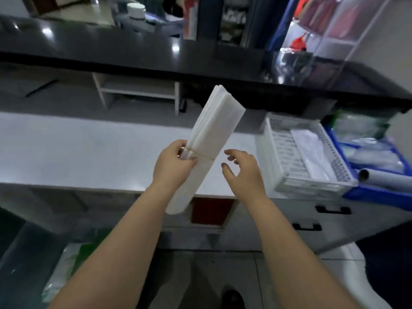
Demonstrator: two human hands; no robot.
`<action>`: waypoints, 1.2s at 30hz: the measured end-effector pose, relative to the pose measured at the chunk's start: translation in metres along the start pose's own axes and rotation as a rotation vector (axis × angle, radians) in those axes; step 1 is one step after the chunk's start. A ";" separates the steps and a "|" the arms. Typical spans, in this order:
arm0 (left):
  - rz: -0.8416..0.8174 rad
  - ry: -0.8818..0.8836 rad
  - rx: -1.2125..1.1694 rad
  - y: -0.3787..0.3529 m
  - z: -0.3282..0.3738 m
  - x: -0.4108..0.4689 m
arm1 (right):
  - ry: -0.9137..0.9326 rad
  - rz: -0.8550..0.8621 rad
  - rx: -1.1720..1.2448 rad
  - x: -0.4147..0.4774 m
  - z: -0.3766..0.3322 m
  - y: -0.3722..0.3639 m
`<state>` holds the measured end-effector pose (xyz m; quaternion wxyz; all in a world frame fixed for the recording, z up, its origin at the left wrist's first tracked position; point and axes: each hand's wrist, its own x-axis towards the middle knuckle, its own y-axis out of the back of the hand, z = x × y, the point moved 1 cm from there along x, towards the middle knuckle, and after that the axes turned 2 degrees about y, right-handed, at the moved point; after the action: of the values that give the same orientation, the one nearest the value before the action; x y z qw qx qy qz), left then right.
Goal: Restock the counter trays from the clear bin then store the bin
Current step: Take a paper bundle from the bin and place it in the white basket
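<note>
Forearms come first in our view, bare and reaching up from the bottom edge over a grey tiled floor [200, 270], where we see the toe of a dark shoe [233, 298] and, to the left, some crumpled clear and green plastic wrapping [66, 264]. Our left hand [171, 166] is closed around a long flat bundle of white folded plastic bags [211, 139], thumb and fingers pinching it at the thin tan rubber band [200, 153] that rings it below its middle; the bundle is held in the air above the pale grey counter [78, 150], tilted with its top leaning away and to the right. Our right hand [242, 169] hovers just beside the bundle's right edge with fingers spread and curled, gripping nothing; we cannot tell whether a fingertip touches it. Below the counter edge we see a dark red panel [210, 210] and white drawers with black handles [307, 226]. To the right on the counter stands a white perforated plastic tray [278, 152] holding a few white bags, and touching it on the far side a blue tray [379, 195] with rolled and packed clear plastic. Farther back runs a raised glossy black ledge [133, 56], with a small white open shelf [138, 90] under it and a clear divided organiser [334, 36] of pink and red items at the upper right.
</note>
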<state>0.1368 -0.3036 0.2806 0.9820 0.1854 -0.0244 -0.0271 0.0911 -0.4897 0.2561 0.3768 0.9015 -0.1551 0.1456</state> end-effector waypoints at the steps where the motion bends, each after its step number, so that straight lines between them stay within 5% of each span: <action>1: -0.041 0.007 -0.062 -0.026 0.016 0.009 | -0.086 0.028 0.092 0.009 0.014 0.022; 9: -0.396 0.229 -0.533 -0.228 0.131 0.057 | -0.421 0.050 0.710 0.077 0.137 0.181; 17: -0.493 0.553 -0.472 -0.334 0.137 0.100 | -0.715 -0.042 1.051 0.123 0.241 0.209; 23: -0.108 0.317 -0.290 -0.331 0.102 0.124 | -0.829 -0.019 0.988 0.149 0.278 0.175; 26: -0.083 0.258 -0.189 -0.317 0.081 0.130 | -0.843 -0.074 0.682 0.152 0.286 0.150; 32: -0.068 0.213 -0.002 -0.301 0.045 0.123 | -0.600 -0.202 -0.033 0.142 0.284 0.128; 36: -0.030 0.051 0.209 -0.287 0.044 0.111 | -0.370 -0.174 -0.125 0.146 0.253 0.124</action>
<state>0.2321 -0.5934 0.2209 0.9571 0.2878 0.0006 -0.0344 0.2124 -0.7800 0.2197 0.4084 0.8977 -0.1521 -0.0652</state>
